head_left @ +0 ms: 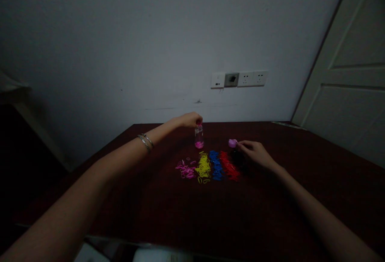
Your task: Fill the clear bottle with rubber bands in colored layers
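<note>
My left hand (pixel 191 119) is at the mouth of a small clear bottle (pixel 199 134), its fingers closed on pink rubber bands (pixel 199 122). More pink bands lie at the bottom of the bottle, which stands upright on the table. To the right, my right hand (pixel 255 152) pinches a light purple cap (pixel 232 143) between thumb and fingers. In front of the bottle lie loose piles of small bands: pink (pixel 187 170), yellow (pixel 203 166), blue (pixel 216 166) and red (pixel 229 166). A dark pile (pixel 239 159), hard to make out, lies below my right hand.
The dark reddish-brown table (pixel 180 210) meets a pale wall (pixel 135 53) at the back. Sockets and switches (pixel 240 79) are set in the wall. A white panelled door (pixel 355 89) stands at the right. Pale objects (pixel 159 255) show below the table's front edge.
</note>
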Motion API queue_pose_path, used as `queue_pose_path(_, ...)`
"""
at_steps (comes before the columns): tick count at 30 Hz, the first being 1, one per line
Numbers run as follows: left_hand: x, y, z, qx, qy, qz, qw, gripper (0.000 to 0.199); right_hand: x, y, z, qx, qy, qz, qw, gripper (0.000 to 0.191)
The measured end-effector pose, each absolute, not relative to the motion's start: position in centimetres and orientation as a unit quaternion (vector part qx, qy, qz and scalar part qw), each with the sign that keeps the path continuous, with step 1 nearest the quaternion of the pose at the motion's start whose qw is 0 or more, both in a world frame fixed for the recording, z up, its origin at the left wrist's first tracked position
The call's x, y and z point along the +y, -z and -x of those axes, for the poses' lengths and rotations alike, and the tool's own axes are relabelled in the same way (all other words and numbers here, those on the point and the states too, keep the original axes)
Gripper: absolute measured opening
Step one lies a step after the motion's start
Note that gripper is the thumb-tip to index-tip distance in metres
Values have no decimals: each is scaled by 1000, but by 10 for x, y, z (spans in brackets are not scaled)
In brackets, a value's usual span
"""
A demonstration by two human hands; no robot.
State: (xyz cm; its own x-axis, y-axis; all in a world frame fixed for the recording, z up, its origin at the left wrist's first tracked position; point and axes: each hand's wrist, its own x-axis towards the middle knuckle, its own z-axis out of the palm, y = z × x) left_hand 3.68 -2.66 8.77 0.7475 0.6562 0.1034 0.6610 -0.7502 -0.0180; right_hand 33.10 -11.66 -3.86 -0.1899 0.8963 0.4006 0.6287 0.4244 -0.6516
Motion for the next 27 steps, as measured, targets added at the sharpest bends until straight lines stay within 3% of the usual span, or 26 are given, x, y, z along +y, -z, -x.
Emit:
queue_pose_path(16,-21,-83,-32,-351,92,931,-41,21,-117,38,-331,-755,-180,507,375,40)
queue_pose_path(27,-5,-60,-17,-437,304,826,-185,23,-118,37,-331,-763,-170,505,365,43)
